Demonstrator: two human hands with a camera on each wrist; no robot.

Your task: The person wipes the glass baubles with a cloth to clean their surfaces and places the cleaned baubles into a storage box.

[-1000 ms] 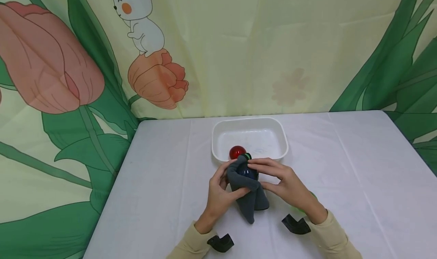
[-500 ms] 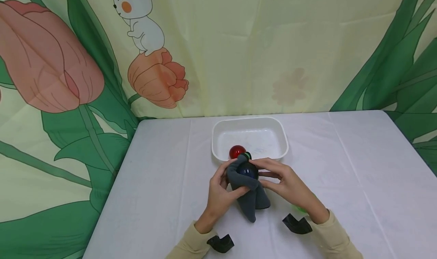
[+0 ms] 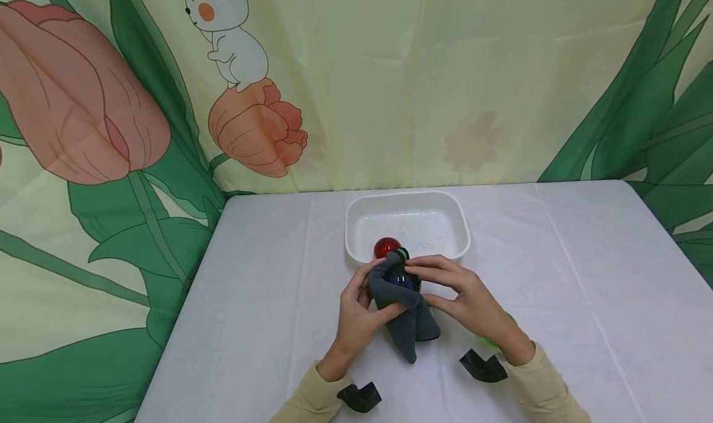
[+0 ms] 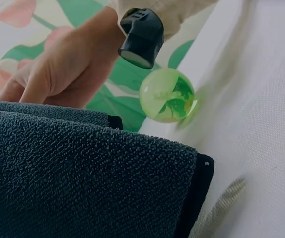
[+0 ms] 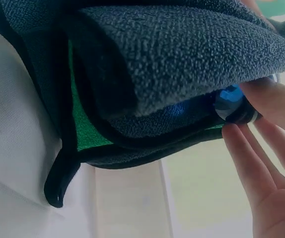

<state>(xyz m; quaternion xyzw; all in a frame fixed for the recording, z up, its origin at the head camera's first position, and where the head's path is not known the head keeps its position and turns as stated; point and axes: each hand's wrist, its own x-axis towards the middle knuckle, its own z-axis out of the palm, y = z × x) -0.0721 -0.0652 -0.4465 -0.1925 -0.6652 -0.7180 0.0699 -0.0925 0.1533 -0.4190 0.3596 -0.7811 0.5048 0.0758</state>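
A dark grey-blue cloth (image 3: 402, 327) with black edging wraps round a shiny dark blue ball (image 3: 402, 279), in front of the tray. My left hand (image 3: 359, 321) grips the cloth from the left, thumb in front and fingers behind. From the other side, my right hand (image 3: 465, 293) holds the ball between thumb and fingertips. In the right wrist view the blue ball (image 5: 229, 103) peeks out of the folded cloth (image 5: 192, 54), whose inner face shows green. The cloth's hanging corner fills the lower left wrist view, and the right hand (image 4: 63, 67) appears behind it.
At the back stands a white tray (image 3: 351, 225) with a red ball (image 3: 387, 248) in its near left corner. A clear green ball (image 4: 167, 95) lies on the white tablecloth (image 3: 267, 324), mostly hidden under the right wrist in the head view. A printed curtain (image 3: 390, 82) hangs behind the table.
The right fingers drew back a little from the top of the ball, then came over it again. The cloth's hanging end shifted slightly; the left hand keeps nearly the same place.
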